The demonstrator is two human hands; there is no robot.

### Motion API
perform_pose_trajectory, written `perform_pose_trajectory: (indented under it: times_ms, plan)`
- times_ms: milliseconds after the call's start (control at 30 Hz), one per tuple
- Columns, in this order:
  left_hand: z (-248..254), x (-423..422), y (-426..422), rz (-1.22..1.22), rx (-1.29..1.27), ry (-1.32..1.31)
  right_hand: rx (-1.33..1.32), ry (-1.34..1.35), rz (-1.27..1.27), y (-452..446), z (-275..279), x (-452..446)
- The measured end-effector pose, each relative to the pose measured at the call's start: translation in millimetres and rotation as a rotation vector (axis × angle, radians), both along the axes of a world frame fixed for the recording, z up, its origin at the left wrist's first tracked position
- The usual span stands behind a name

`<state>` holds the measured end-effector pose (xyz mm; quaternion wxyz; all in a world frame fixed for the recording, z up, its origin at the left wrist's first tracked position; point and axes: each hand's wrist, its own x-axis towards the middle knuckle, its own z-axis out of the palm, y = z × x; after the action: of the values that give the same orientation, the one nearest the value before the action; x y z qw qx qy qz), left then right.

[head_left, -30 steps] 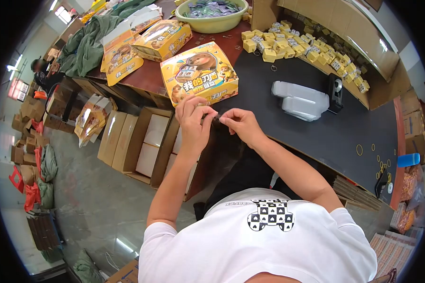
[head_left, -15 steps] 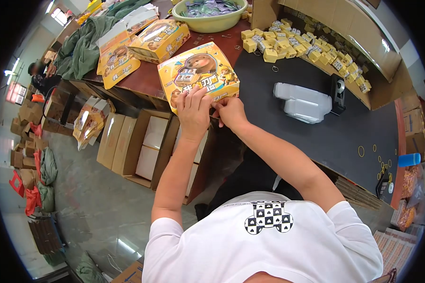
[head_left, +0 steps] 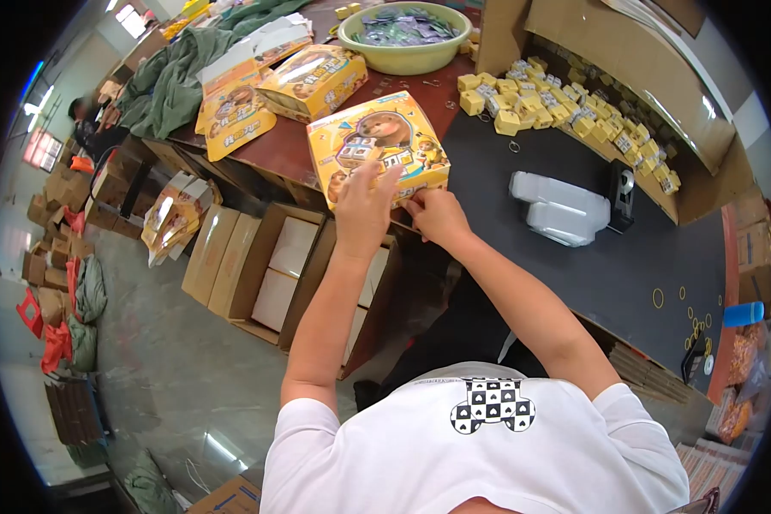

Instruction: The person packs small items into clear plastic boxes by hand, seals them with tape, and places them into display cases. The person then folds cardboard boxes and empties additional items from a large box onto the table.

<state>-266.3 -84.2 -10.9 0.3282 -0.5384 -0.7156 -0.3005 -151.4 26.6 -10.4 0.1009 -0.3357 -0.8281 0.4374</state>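
Note:
A yellow printed cardboard box (head_left: 381, 137) with an animal picture on its lid sits closed at the table's near edge. Over its near left side lies my left hand (head_left: 366, 210), open, its fingers stretched and a little apart on the lid. My right hand (head_left: 439, 216) is closed at the near right edge of the same box, fingers curled and seemingly pinching that edge; the fingertips are partly hidden. Behind it on the left are another yellow box (head_left: 315, 81) and an unfolded printed carton (head_left: 236, 116).
Clear plastic trays (head_left: 561, 208) lie beside a black tape dispenser (head_left: 622, 195). A large carton (head_left: 634, 77) holds many small yellow keychain blocks (head_left: 531, 107). A green basin (head_left: 407, 58) of packets stands at the back. Open cartons (head_left: 265, 270) stand below the table edge; a person (head_left: 94, 128) is far left.
My view has shifted, so the scene sits lower and to the right. My left fingers have lifted and spread slightly on the lid. My right hand stays at the box's near edge.

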Motion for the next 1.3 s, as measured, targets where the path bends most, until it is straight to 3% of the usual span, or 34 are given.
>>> perform_pose_trajectory:
  times_ms: [67,133,167,233,300,333,400,433,467,500,567,633,667,733,867,933,1067,1167,1233,1300]
  plan:
    - [7,-4,-3,0.002,-0.041,-0.022,-0.154,0.019,0.033,2,7,8]
    - [8,-25,-16,-0.144,-0.034,-0.397,-0.038,0.318,0.025,9,-2,21]
    - [17,-35,-24,-0.128,-0.019,-0.398,-0.126,0.329,-0.05,8,22,31]
    - [42,-51,-40,-0.07,0.236,-0.8,-0.09,0.502,-0.22,29,19,35]
    - [44,-64,-45,-0.031,0.301,-0.893,-0.091,0.614,-0.312,48,24,29]
    - [41,-67,-42,-0.031,0.31,-0.886,-0.085,0.622,-0.305,55,22,19]
    - [33,-68,-29,0.082,0.068,-0.403,-0.028,0.706,-0.338,68,7,-7]
    - [30,-60,-24,0.233,-0.094,-0.363,-0.02,0.719,-0.325,69,0,-14]
    - [25,-50,-18,0.39,-0.248,-0.322,-0.198,0.657,-0.303,68,-7,-17]
    - [0,-52,-8,0.434,-0.262,-0.507,-0.371,0.592,-0.27,66,-12,-20]
    - [-25,-66,-7,-0.123,0.171,-0.995,-0.702,0.46,-0.187,67,-11,-32]
    - [-11,-43,-13,-0.15,0.382,-1.545,-0.653,0.511,-0.106,71,-10,-25]
    - [-17,-43,-16,-0.154,0.4,-1.535,-0.642,0.516,-0.09,68,-6,-24]
    - [-31,-47,-22,-0.447,0.498,-1.901,-0.671,0.512,-0.214,54,6,-18]
    - [24,-15,-55,-0.387,0.423,-2.031,-0.632,0.549,-0.207,50,-5,-4]
    - [25,-9,-64,-0.357,0.395,-2.078,-0.627,0.556,-0.206,47,1,-6]
    - [7,-6,-70,-0.611,0.64,-1.918,-0.632,0.486,-0.146,38,42,-16]
    - [15,-32,-66,-0.649,0.792,-1.907,-0.777,0.684,-0.103,49,64,-50]
    - [36,-65,-56,-0.721,0.982,-1.955,-0.645,1.022,0.033,47,80,-61]
    - [44,-124,-31,-0.715,1.032,-1.817,-0.186,0.919,-0.012,36,75,-58]
